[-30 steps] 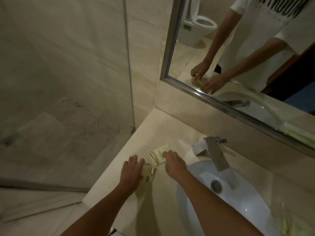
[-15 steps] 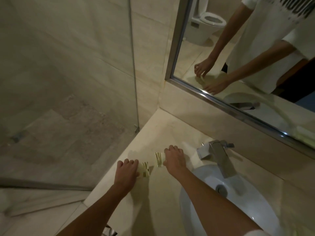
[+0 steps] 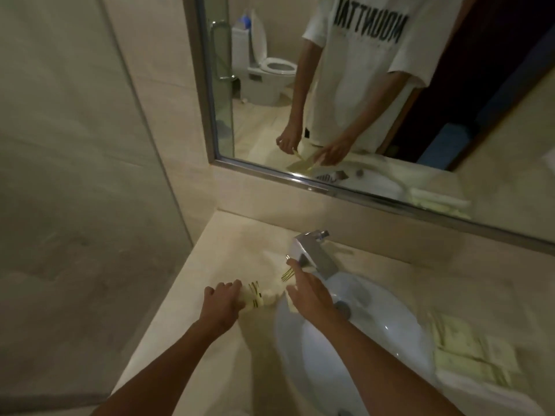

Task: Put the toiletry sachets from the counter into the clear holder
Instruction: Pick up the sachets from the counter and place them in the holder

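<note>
Dimly, the left hand [image 3: 220,304] is gripping a blurred bundle of cream sachets with dark stripes [image 3: 255,298] on the beige stone counter [image 3: 210,265]. Just right, the right hand [image 3: 309,291] is pinching a striped cream sachet [image 3: 287,274] before the chrome faucet [image 3: 312,258], partly covering the white basin [image 3: 375,325]. Farther right, pale flat sachets [image 3: 468,352] are lying smeared; whether a clear holder is among all this is too blurred to tell.

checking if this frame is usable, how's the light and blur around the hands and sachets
Head view: dim, warm light; right hand smeared by motion; sachets at the left hand soft, print unreadable; sachet pile right of the sink blurred; wide-angle bends the mirror frame.
</note>
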Tool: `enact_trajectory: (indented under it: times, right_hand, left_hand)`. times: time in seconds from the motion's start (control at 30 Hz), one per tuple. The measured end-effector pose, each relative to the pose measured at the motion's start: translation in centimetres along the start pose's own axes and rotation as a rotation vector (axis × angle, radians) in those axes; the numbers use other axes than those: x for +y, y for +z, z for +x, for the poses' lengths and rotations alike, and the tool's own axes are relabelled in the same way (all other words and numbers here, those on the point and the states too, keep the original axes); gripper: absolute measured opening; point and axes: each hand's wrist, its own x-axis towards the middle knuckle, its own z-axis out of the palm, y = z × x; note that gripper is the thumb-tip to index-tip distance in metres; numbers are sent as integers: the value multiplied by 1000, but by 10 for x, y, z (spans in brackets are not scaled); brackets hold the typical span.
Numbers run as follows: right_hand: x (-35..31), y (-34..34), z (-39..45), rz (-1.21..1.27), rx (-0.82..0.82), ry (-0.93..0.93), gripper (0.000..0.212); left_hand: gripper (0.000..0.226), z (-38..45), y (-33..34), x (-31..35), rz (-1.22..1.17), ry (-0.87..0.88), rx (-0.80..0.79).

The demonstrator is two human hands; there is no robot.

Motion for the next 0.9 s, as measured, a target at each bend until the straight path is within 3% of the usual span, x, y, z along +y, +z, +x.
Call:
enact_trajectory:
  times: [0.1,0.37,0.57,0.73,0.9]
  right_hand:
    - [29,-13,-37,70,5,55,32]
    - [135,-40,-119,346,330,347,5]
    - [220,-53,-175,455,543,578,13]
    - [274,-59,-208,552,635,707,4]
    - [315,-72,-228,619,674,804,9]
  left_hand:
    - [34,1,4,33,34,85,-85]
    - [38,-3,25,144,-6,247,-166]
    - [38,-10,49,229,-1,357,-190]
    - [45,-13,66,276,-21,404,-218]
    - [44,-13,75,315,-15,394,-224]
